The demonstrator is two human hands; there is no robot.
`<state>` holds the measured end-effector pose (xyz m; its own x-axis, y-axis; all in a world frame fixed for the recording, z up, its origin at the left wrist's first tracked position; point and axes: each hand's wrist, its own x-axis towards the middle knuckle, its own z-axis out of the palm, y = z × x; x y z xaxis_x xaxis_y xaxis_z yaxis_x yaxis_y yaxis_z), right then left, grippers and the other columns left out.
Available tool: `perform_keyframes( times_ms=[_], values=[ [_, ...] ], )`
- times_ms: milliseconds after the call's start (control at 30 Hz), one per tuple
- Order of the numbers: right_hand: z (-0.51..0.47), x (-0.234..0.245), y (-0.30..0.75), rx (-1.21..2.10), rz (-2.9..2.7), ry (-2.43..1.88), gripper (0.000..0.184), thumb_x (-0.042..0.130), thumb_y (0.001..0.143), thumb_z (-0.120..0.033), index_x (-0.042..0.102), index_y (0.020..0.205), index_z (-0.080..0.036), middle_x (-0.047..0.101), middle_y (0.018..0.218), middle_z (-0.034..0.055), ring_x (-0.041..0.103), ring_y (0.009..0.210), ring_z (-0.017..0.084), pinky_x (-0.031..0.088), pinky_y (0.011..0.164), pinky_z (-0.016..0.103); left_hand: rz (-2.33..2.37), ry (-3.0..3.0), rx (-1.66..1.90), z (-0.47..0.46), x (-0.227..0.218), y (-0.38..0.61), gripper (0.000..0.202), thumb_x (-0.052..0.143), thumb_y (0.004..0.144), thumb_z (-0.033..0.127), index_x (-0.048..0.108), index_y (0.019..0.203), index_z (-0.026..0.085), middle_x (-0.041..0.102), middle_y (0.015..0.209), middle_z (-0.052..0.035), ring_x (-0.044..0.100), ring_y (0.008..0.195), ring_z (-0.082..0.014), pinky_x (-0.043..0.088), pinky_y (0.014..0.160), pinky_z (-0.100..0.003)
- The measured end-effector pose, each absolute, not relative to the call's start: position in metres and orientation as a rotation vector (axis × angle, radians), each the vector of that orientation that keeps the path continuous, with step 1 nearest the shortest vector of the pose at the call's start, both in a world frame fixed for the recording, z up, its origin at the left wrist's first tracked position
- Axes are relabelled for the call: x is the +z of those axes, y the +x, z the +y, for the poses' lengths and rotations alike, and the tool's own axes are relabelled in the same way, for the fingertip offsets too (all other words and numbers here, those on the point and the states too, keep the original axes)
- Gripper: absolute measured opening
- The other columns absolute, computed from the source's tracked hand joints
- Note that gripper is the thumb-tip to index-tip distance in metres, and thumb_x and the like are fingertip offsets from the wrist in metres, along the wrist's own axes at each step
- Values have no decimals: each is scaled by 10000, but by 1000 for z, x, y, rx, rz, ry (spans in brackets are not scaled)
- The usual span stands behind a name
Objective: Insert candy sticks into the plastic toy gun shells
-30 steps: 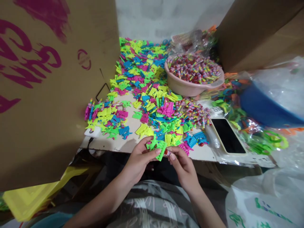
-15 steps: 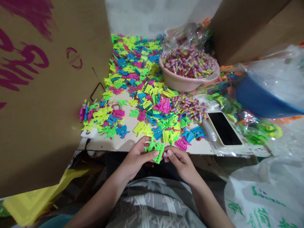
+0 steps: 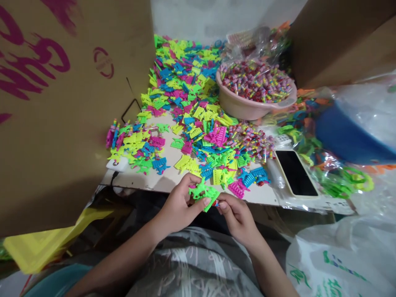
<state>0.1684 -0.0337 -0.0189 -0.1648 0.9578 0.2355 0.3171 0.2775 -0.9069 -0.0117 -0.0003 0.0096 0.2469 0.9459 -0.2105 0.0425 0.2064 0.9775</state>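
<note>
My left hand (image 3: 182,204) is closed on a bright green plastic toy piece (image 3: 202,192) with a ribbed, comb-like panel and a small figure-like part. Against that piece's right edge, my right hand (image 3: 235,212) pinches a small wrapped tube (image 3: 215,203), red and blue where it shows; most of it is hidden by the fingers. Both hands are just off the table's front edge, above my lap. Beyond them lie similar toy pieces (image 3: 187,165) in yellow, blue, pink and green, and a heap of small wrapped tubes (image 3: 252,140).
A pink basin (image 3: 244,108) full of wrapped tubes stands at the back. Right of the hands lies a phone (image 3: 296,173), with a blue basin (image 3: 346,134) beyond. A big cardboard box (image 3: 77,136) walls the left side. A white plastic bag (image 3: 334,251) sits at lower right.
The camera view has shifted slightly, so the table's things appear further right. The green piece has tilted a little in my left hand; my right hand still pinches the tube beside it.
</note>
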Motion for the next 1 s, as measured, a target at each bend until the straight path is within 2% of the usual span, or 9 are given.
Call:
perform_keyframes(
  times_ms=[233, 400, 467, 533, 600, 667, 767, 900, 1000],
  values=[
    [-35, -21, 153, 780, -1711, -1345, 309, 428, 1005, -360, 691, 955, -208, 731, 834, 100, 677, 732, 219, 529, 686, 308, 1238, 1232, 954, -7, -4, -12, 358, 772, 710, 296, 488, 925, 263, 562, 738, 35, 572, 629, -147, 458, 581, -234],
    [-26, -24, 151, 882, -1717, -1364, 360, 383, 1025, -375, 669, 888, -204, 690, 756, 63, 646, 682, 190, 493, 632, 280, 1292, 1335, 930, 0, -7, -9, 308, 741, 726, 321, 518, 929, 261, 599, 800, 9, 614, 694, -169, 502, 637, -253],
    [-17, -25, 166, 889, -1733, -1353, 323, 415, 1019, -396, 670, 958, -208, 698, 859, 64, 649, 762, 192, 498, 682, 286, 1350, 1433, 944, 13, 2, -15, 280, 734, 718, 345, 545, 906, 257, 624, 855, -11, 641, 773, -194, 521, 676, -270],
    [-6, -30, 192, 651, -1715, -1476, 292, 466, 995, -407, 662, 1065, -203, 690, 1000, 97, 641, 905, 232, 492, 793, 336, 1499, 1579, 997, 31, 13, -31, 275, 739, 702, 370, 575, 891, 257, 650, 882, -17, 654, 832, -217, 524, 693, -285],
    [5, -37, 225, 274, -1662, -1732, 289, 492, 973, -373, 669, 1093, -177, 673, 1024, 133, 612, 961, 281, 456, 839, 396, 1706, 1713, 1140, 55, 23, -56, 267, 714, 725, 398, 600, 929, 269, 678, 925, -11, 664, 875, -233, 531, 730, -310],
    [15, -45, 258, -25, -1610, -2007, 279, 493, 952, -304, 689, 1090, -161, 661, 1019, 154, 589, 949, 309, 422, 789, 409, 1977, 1791, 1338, 80, 29, -86, 256, 666, 776, 397, 634, 1000, 277, 705, 1014, -8, 671, 935, -244, 525, 855, -363],
    [28, -51, 290, -253, -1613, -2207, 291, 502, 938, -268, 696, 1135, -178, 653, 1075, 156, 566, 938, 308, 362, 716, 371, 2381, 1907, 1157, 115, 33, -130, 290, 601, 784, 287, 680, 1059, 244, 735, 1061, -32, 673, 1018, -312, 518, 922, -479],
    [44, -50, 294, -342, -1748, -2279, 277, 573, 920, -309, 715, 1140, -216, 652, 1133, 152, 555, 938, 301, 315, 708, 364, 2435, 2223, 751, 140, 34, -165, 311, 478, 878, 218, 640, 1143, 209, 698, 1204, -78, 574, 1244, -360, 308, 1148, -572],
    [54, -50, 289, -323, -1852, -2309, 230, 576, 911, -288, 742, 1043, -198, 671, 1068, 152, 563, 932, 294, 289, 695, 355, 2354, 2293, 450, 137, 33, -167, 459, 455, 913, 236, 509, 1360, 147, 542, 1446, -157, 370, 1406, -453, 167, 1140, -719]
  ],
)
